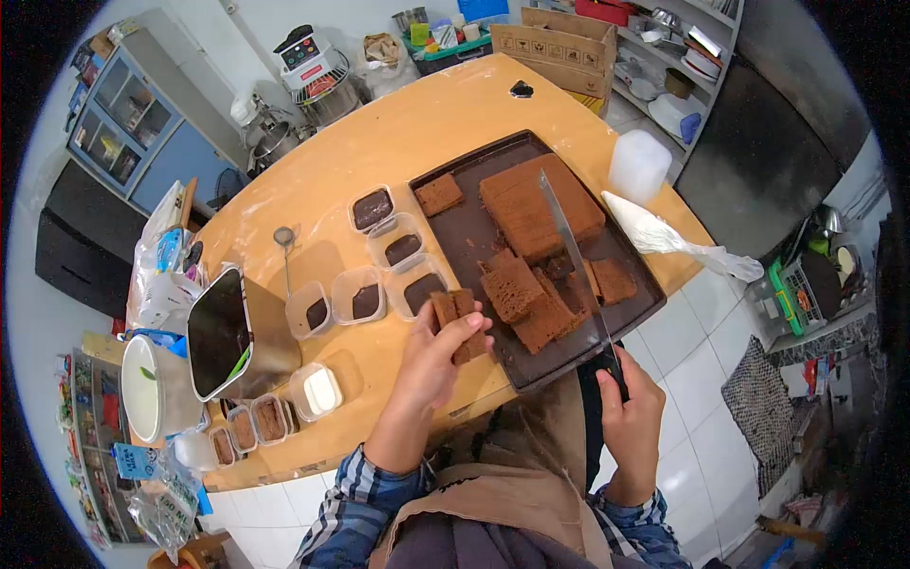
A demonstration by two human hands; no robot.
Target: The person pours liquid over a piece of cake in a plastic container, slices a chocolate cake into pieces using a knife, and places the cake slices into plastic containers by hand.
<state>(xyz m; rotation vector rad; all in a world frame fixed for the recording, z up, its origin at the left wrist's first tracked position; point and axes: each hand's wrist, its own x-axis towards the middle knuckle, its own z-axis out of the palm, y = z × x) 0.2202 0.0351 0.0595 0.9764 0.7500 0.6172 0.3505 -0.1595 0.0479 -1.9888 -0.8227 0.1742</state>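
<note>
My left hand (438, 356) is closed around a piece of brown cake (458, 318), beside the near left edge of a dark tray (462, 248). My right hand (630, 408) grips the black handle of a long knife (566, 232), whose blade points up and away over the tray. On the tray lie a large cake block (540, 204), a small piece (439, 194) in the far left corner and several cut pieces (540, 308) nearer me. Left of the tray stand several clear containers (359, 295) with dark contents.
A metal container (270, 327) and a white tub (156, 389) stand at the left. Nearer me are small filled cups (270, 417) and a container with something white (322, 390). A piping bag (664, 230) lies right of the tray, near a white container (639, 167).
</note>
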